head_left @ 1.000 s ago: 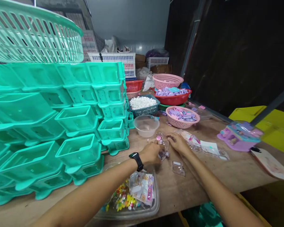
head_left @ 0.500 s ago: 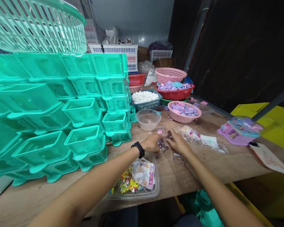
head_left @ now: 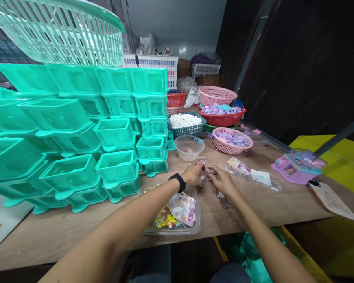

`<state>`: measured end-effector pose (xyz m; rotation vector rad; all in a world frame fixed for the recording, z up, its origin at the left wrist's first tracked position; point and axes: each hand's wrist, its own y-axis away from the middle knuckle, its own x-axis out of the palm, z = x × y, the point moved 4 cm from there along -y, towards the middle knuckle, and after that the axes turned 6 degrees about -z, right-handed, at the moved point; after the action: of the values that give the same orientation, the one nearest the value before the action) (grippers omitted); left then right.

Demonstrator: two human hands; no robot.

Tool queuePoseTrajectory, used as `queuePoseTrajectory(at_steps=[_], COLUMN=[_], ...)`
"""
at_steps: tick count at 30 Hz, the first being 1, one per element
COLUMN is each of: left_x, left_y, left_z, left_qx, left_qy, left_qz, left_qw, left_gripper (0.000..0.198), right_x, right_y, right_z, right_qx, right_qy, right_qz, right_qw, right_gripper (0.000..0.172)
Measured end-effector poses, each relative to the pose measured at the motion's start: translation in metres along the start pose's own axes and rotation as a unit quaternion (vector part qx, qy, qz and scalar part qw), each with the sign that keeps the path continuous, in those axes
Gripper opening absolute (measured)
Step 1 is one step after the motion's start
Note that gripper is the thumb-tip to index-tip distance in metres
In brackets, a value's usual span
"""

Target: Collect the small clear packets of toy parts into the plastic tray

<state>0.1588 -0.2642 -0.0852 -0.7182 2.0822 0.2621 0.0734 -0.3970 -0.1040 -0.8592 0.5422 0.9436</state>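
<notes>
My left hand [head_left: 194,175], with a black watch on its wrist, has its fingers curled round a small clear plastic piece [head_left: 205,177]. From the other side my right hand [head_left: 224,182] meets it, thumb and fingers closed on the same piece. The fingers hide its exact shape. Beneath my right hand lies another clear plastic piece [head_left: 223,200], flat on the wooden table [head_left: 215,220]. Close in front of me, partly under my left forearm, sits a clear tray [head_left: 198,226] with small colourful pieces [head_left: 165,218] and a printed plastic packet [head_left: 183,208].
Stacked green bins [head_left: 118,133] fill the left, topped by a green basket [head_left: 76,35]. Behind my hands stand a clear bowl [head_left: 189,148], a basket of white pieces [head_left: 186,122] and a pink basket [head_left: 233,141]. To the right are clear packaging [head_left: 261,177], a purple toy house [head_left: 297,165] and a clipboard [head_left: 332,200].
The view has turned slightly left, so the bins and tray appear further right. My hands stay together, with small shifts of the fingers on the clear piece.
</notes>
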Motion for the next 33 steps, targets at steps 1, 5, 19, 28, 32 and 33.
queuePoseTrajectory(at_steps=[1,5,19,28,32,33], left_x=[0.000,0.002,-0.065,-0.086,-0.069,-0.066], left_y=[0.000,0.002,0.059,0.210,0.222,0.221], left_z=[0.000,0.002,-0.002,0.051,0.057,0.056], left_qx=[-0.003,-0.002,0.044,-0.063,-0.021,-0.015], left_qy=[0.007,0.037,0.189,0.119,0.096,0.101], left_qz=[0.001,0.009,-0.098,-0.200,-0.235,-0.241], left_qw=[1.000,0.999,0.976,0.971,0.967,0.965], left_gripper=[0.074,0.061,0.046,0.046,0.072,0.078], right_x=[0.000,0.000,-0.012,0.052,0.061,0.059], right_y=[0.000,-0.001,0.026,0.071,0.085,0.088], right_z=[0.000,-0.002,0.055,0.174,0.172,0.171], right_qx=[0.011,0.049,0.096,-0.117,-0.106,-0.106], right_qy=[0.000,0.003,-0.142,-0.159,-0.142,-0.148], right_qz=[-0.001,-0.017,-0.045,0.030,0.014,0.001], right_qw=[1.000,0.999,0.984,0.980,0.984,0.983], right_gripper=[0.036,0.036,0.058,0.035,0.028,0.028])
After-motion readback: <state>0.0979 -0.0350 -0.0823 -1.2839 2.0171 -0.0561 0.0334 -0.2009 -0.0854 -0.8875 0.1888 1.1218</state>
